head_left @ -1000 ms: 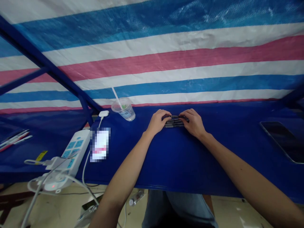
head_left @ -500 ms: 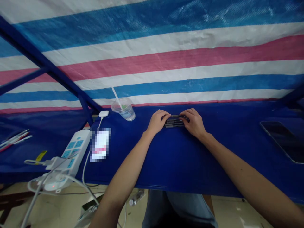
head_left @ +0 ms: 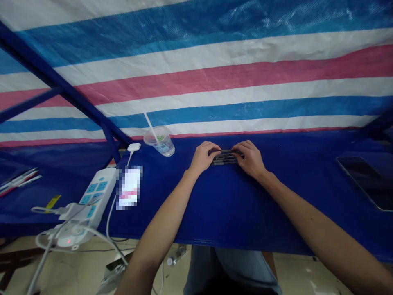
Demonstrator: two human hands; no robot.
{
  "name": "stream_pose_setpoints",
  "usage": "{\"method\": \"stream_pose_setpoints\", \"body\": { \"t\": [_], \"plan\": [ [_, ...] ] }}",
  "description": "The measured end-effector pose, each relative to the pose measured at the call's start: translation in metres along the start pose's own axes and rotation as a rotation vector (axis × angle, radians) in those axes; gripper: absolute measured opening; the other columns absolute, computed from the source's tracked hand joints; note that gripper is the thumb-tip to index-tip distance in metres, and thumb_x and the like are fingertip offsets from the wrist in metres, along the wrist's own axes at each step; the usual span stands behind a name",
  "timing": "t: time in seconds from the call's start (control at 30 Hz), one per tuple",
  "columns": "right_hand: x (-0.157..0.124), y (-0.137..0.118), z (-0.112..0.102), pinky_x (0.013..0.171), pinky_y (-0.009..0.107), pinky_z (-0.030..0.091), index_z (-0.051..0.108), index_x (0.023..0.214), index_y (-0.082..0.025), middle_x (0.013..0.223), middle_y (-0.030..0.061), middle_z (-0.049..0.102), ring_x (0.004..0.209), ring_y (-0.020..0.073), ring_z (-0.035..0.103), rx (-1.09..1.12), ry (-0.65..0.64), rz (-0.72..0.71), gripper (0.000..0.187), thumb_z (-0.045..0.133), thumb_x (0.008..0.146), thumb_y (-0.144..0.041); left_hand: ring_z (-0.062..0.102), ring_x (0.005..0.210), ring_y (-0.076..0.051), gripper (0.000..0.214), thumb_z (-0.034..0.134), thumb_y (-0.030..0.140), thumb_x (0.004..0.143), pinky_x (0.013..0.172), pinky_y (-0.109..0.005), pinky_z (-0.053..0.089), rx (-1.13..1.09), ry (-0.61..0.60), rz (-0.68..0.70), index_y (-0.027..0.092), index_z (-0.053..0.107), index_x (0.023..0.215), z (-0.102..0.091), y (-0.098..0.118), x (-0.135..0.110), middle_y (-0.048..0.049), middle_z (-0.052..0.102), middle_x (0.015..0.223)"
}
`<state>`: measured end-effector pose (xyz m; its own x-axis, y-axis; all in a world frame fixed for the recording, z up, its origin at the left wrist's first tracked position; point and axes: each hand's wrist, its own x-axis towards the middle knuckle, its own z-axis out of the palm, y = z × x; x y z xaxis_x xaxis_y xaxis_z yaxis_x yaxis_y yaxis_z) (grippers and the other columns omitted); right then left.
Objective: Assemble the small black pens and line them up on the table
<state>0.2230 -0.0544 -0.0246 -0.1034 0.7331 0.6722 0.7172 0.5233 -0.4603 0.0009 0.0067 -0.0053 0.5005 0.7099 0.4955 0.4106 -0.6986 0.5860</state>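
Both hands close on a row of dark pens [head_left: 225,157] lying side by side on the blue table [head_left: 230,205]. The left hand [head_left: 204,157] sits at the row's 9 o'clock end, the right hand [head_left: 250,159] at its 3 o'clock end, fingers curled over and gripping. A plastic cup [head_left: 159,141] stands at 10 o'clock, a phone [head_left: 365,182] lies at 3 o'clock, and a power strip [head_left: 98,192] at 8 o'clock — all well clear of the hands.

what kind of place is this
Probably a makeshift work area, perhaps in a workshop: a striped plastic tarp hangs on a blue metal frame behind a table with a blue cover, and a power strip with trailing cables sits on it.
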Motion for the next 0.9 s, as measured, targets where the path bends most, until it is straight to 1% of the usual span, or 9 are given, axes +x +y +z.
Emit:
{"method": "stream_pose_setpoints", "body": {
  "t": [0.1, 0.17, 0.23, 0.3, 0.4, 0.6, 0.9],
  "plan": [
    [0.0005, -0.0002, -0.0007, 0.079, 0.042, 0.050, 0.071, 0.095, -0.021, 0.094, 0.0078, 0.072, 0.089, 0.0264, 0.059, -0.002, 0.020, 0.001, 0.010, 0.063, 0.093, -0.015, 0.066, 0.095, -0.019, 0.008, 0.073, 0.027, 0.095, 0.086, -0.034, 0.053, 0.011, -0.008, -0.001, 0.022, 0.074, 0.101, -0.0006, 0.0028, 0.0000, -0.0034, 0.074, 0.099],
    [0.0010, -0.0006, -0.0014, 0.079, 0.042, 0.050, 0.071, 0.095, -0.022, 0.094, 0.0079, 0.072, 0.089, 0.0262, 0.059, 0.000, 0.034, 0.000, 0.010, 0.063, 0.093, -0.015, 0.066, 0.097, -0.019, 0.012, 0.066, 0.030, 0.100, 0.088, -0.034, 0.052, 0.031, -0.025, -0.003, 0.022, 0.074, 0.103, -0.0011, 0.0045, 0.0003, -0.0039, 0.074, 0.100],
    [0.0013, -0.0011, -0.0019, 0.079, 0.042, 0.050, 0.071, 0.094, -0.021, 0.094, 0.0081, 0.072, 0.089, 0.0260, 0.059, 0.002, 0.043, -0.001, 0.010, 0.063, 0.093, -0.015, 0.065, 0.096, -0.020, 0.020, 0.058, 0.031, 0.104, 0.089, -0.035, 0.051, 0.047, -0.048, -0.009, 0.022, 0.074, 0.097, -0.0017, 0.0056, 0.0008, -0.0040, 0.075, 0.097],
    [0.0013, -0.0015, -0.0021, 0.079, 0.042, 0.050, 0.070, 0.093, -0.022, 0.094, 0.0082, 0.072, 0.089, 0.0259, 0.059, 0.004, 0.049, 0.003, 0.011, 0.063, 0.093, -0.015, 0.065, 0.093, -0.020, 0.026, 0.056, 0.031, 0.105, 0.087, -0.036, 0.050, 0.049, -0.070, -0.018, 0.021, 0.074, 0.089, -0.0019, 0.0058, 0.0013, -0.0036, 0.075, 0.092],
    [0.0011, -0.0015, -0.0020, 0.078, 0.042, 0.050, 0.071, 0.092, -0.022, 0.093, 0.0076, 0.072, 0.087, 0.0258, 0.059, 0.004, 0.037, 0.011, 0.011, 0.062, 0.092, -0.015, 0.064, 0.090, -0.020, 0.025, 0.059, 0.029, 0.104, 0.086, -0.036, 0.050, 0.037, -0.073, -0.019, 0.021, 0.074, 0.085, -0.0015, 0.0044, 0.0019, -0.0027, 0.074, 0.088],
    [-0.0002, 0.0009, 0.0000, 0.080, 0.042, 0.049, 0.072, 0.094, -0.022, 0.094, 0.0081, 0.073, 0.089, 0.0263, 0.059, -0.004, 0.001, 0.018, 0.011, 0.061, 0.094, -0.017, 0.064, 0.090, -0.019, 0.017, 0.065, 0.026, 0.100, 0.086, -0.035, 0.051, 0.020, -0.028, -0.002, 0.021, 0.074, 0.087, -0.0003, -0.0002, 0.0015, -0.0027, 0.074, 0.088],
    [-0.0012, -0.0005, 0.0010, 0.080, 0.044, 0.048, 0.073, 0.095, -0.022, 0.094, 0.0087, 0.073, 0.089, 0.0273, 0.058, -0.059, -0.034, 0.028, 0.013, 0.061, 0.096, -0.020, 0.066, 0.094, -0.019, 0.008, 0.069, 0.023, 0.097, 0.088, -0.036, 0.052, 0.017, -0.009, 0.015, 0.021, 0.074, 0.091, 0.0009, -0.0016, 0.0008, -0.0037, 0.073, 0.093]
  ]
}}
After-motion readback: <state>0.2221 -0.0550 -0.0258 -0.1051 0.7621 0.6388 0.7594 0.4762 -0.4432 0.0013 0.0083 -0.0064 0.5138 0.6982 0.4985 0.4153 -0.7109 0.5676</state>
